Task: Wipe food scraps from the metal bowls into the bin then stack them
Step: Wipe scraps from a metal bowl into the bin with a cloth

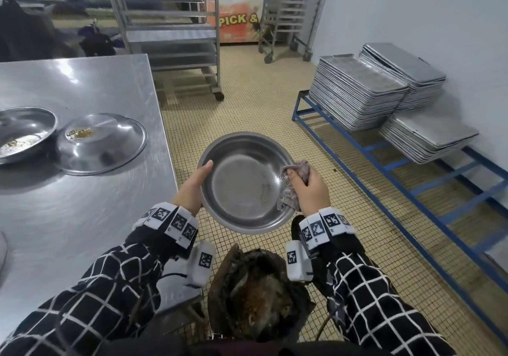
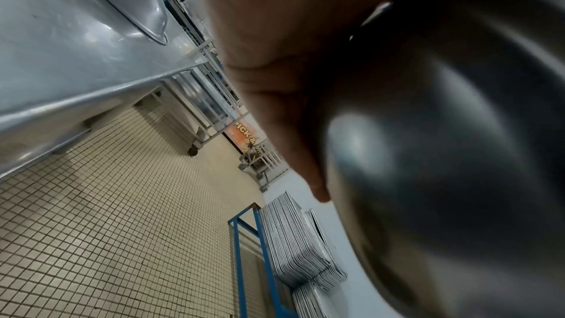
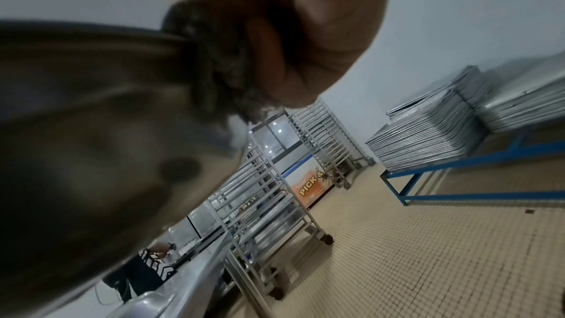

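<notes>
Only overhead: bin (image 1: 258, 295) (below bowl (image 1: 242, 188))

A steel worktable (image 1: 82, 204) takes up the left side, standing on a floor of small beige tiles (image 1: 247, 108). Past the table's far end a wheeled metal tray rack (image 1: 165, 34) stands near a second rack (image 1: 291, 12), and between them a chest freezer (image 1: 239, 17) with an orange panel lettered "PICK &" sits against the back. Along the pale right wall (image 1: 412, 6) a low blue metal frame (image 1: 412, 179) carries three stacks of metal baking trays (image 1: 357, 91), two at its far end side by side and a shorter one nearer.
</notes>
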Available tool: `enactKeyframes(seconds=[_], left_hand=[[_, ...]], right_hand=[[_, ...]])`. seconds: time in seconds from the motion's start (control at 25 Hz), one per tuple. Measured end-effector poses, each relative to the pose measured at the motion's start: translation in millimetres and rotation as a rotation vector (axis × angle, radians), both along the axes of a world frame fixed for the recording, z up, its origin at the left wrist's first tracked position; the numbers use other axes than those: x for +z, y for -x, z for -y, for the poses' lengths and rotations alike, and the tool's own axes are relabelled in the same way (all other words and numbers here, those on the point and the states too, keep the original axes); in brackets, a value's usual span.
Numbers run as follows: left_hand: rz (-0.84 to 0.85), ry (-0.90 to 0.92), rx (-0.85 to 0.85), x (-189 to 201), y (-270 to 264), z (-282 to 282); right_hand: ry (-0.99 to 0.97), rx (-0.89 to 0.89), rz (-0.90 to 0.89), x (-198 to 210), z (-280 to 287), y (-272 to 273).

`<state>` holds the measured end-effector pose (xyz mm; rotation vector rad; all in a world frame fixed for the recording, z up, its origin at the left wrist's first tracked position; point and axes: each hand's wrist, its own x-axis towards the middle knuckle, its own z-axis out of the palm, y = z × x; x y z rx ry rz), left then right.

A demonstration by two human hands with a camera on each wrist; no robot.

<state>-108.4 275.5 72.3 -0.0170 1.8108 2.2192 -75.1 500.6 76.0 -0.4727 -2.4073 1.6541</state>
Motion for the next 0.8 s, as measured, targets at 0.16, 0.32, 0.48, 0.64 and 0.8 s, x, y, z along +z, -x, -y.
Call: enactKeyframes(seconds=[0.16, 0.32, 0.48, 0.64, 0.8], left_hand=[[-0.051, 0.038, 0.120, -3, -9, -14], [-0.051, 0.044, -0.021, -7, -4, -6], [0.039, -0.091, -0.096, -8, -6, 6], [0.050, -0.078, 0.068, -4, -19, -4], [-0.031, 0.000, 0.108, 2, -24, -18]], right_hand=[[0.109, -0.204, -0.070, -7, 25, -7], [0.131, -0.208, -0.081, -1, 18, -12], [0.028, 0.045, 0.001, 15, -5, -16], [0.024, -0.030, -0.012, 13, 4, -20], [0.138, -0.203, -0.074, 2, 30, -23]])
